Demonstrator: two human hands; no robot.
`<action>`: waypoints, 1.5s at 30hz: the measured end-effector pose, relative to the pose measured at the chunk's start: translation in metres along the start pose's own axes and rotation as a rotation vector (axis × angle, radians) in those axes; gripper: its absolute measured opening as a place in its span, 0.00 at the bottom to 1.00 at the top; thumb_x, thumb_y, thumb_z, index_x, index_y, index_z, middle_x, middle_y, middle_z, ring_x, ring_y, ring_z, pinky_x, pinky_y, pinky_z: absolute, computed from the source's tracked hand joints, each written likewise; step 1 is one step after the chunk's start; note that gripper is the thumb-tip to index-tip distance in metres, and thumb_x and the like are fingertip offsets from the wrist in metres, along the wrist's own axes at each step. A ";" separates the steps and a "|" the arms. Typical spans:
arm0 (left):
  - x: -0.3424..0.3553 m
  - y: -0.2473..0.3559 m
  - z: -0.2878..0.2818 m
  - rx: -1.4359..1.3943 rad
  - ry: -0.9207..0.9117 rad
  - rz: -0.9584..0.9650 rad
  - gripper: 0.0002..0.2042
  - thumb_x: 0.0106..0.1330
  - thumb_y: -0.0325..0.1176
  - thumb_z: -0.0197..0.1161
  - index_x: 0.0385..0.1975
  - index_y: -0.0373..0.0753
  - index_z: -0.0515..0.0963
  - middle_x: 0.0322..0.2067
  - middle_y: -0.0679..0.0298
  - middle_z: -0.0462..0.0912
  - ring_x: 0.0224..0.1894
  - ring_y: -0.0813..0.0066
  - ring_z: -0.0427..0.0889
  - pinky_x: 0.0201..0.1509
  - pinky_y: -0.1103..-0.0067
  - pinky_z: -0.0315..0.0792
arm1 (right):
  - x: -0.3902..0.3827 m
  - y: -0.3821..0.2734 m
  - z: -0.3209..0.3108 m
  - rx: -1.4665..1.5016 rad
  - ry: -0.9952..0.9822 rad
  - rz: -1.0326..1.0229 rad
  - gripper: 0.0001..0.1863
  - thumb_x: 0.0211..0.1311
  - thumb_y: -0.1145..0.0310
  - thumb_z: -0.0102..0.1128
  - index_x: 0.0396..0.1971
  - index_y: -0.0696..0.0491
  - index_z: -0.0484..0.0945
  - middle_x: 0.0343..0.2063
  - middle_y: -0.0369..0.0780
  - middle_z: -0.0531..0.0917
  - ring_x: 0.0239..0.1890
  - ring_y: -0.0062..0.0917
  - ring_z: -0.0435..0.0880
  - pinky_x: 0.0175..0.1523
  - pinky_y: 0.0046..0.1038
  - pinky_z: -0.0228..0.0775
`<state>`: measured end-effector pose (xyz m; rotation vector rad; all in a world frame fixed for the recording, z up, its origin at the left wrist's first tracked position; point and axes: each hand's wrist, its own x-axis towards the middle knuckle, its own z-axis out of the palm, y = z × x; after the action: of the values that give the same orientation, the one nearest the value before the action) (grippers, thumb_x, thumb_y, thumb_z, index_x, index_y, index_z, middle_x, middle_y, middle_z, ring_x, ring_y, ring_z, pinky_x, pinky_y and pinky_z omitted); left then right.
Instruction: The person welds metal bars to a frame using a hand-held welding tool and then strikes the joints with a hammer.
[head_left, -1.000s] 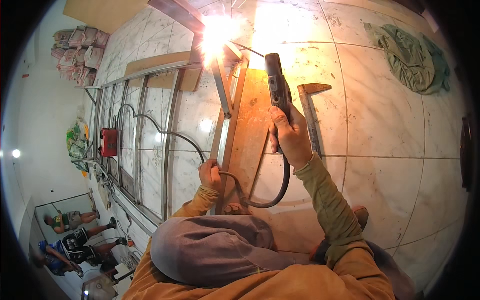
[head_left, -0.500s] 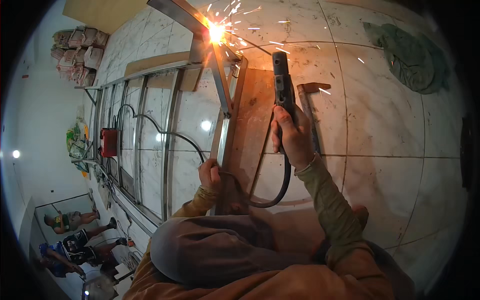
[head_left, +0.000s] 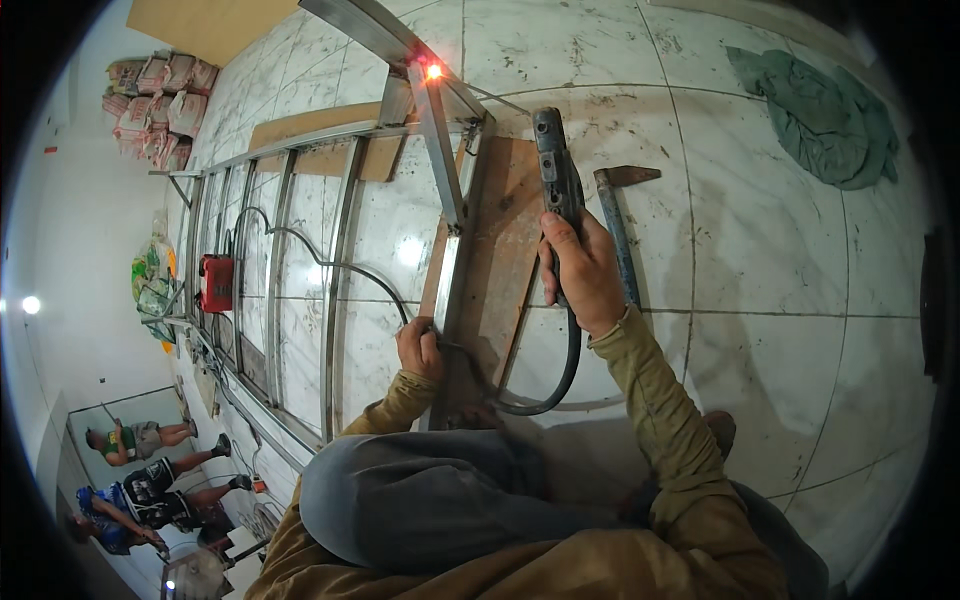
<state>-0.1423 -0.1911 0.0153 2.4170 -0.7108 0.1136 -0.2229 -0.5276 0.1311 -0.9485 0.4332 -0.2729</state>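
Note:
My right hand (head_left: 585,265) is wrapped round a black electrode holder (head_left: 552,150), whose thick cable (head_left: 573,365) loops down and leftward. A thin welding rod (head_left: 500,101) runs from the holder's tip toward a glowing red spot (head_left: 433,72) on a metal joint. That joint belongs to a slanted steel brace (head_left: 440,150) and a steel bar (head_left: 375,35) rising from a ladder-like metal frame (head_left: 335,255). My left hand (head_left: 418,348) is closed round the cable beside the frame's near bar (head_left: 452,285).
A hammer (head_left: 617,225) lies right of the holder, near a wooden board (head_left: 505,220). Green cloth (head_left: 825,120) is crumpled at far right. A red welding machine (head_left: 215,283) stands at the frame's far left, with stacked sacks (head_left: 160,105) behind. Two people (head_left: 150,500) are at lower left.
The bright arc and flying sparks have died to a small red glow. The holder has shifted slightly left, and its rod tip now sits apart from the joint. My left hand stays put.

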 end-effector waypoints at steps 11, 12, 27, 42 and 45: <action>0.003 0.007 -0.001 -0.092 -0.131 -0.171 0.11 0.58 0.33 0.50 0.32 0.34 0.78 0.24 0.54 0.80 0.29 0.54 0.77 0.43 0.64 0.68 | -0.007 -0.007 -0.003 0.121 0.033 0.017 0.11 0.74 0.61 0.52 0.39 0.55 0.71 0.19 0.33 0.72 0.12 0.15 0.70 0.14 0.20 0.65; -0.001 0.003 -0.003 -0.053 -0.087 -0.136 0.12 0.58 0.33 0.50 0.33 0.35 0.79 0.24 0.55 0.80 0.31 0.55 0.78 0.47 0.63 0.68 | -0.012 -0.012 0.000 0.140 0.035 0.066 0.11 0.73 0.61 0.53 0.39 0.54 0.71 0.19 0.34 0.72 0.12 0.15 0.70 0.14 0.21 0.65; 0.014 0.059 -0.160 -0.667 -0.520 -0.360 0.30 0.64 0.45 0.63 0.60 0.30 0.72 0.44 0.61 0.76 0.49 0.70 0.76 0.60 0.73 0.67 | -0.067 0.047 0.123 0.124 -0.377 -0.196 0.15 0.74 0.60 0.52 0.37 0.58 0.73 0.22 0.38 0.80 0.21 0.22 0.77 0.27 0.31 0.69; -0.028 0.055 -0.125 -0.607 0.383 -0.524 0.09 0.73 0.39 0.59 0.40 0.40 0.71 0.22 0.72 0.71 0.16 0.90 0.62 0.15 0.87 0.54 | 0.015 0.056 -0.050 -1.370 0.153 -0.392 0.17 0.66 0.59 0.62 0.40 0.59 0.77 0.38 0.52 0.82 0.42 0.46 0.82 0.47 0.41 0.74; -0.019 0.029 -0.113 -0.547 0.419 -0.523 0.09 0.73 0.37 0.59 0.38 0.39 0.72 0.22 0.74 0.70 0.18 0.90 0.63 0.17 0.88 0.54 | 0.006 0.064 -0.127 -1.573 0.209 -0.120 0.32 0.56 0.52 0.71 0.48 0.64 0.72 0.42 0.56 0.80 0.47 0.50 0.79 0.53 0.44 0.71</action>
<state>-0.1634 -0.1365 0.1173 1.8837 0.0893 0.1776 -0.2753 -0.5858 0.0128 -2.5006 0.7939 -0.0925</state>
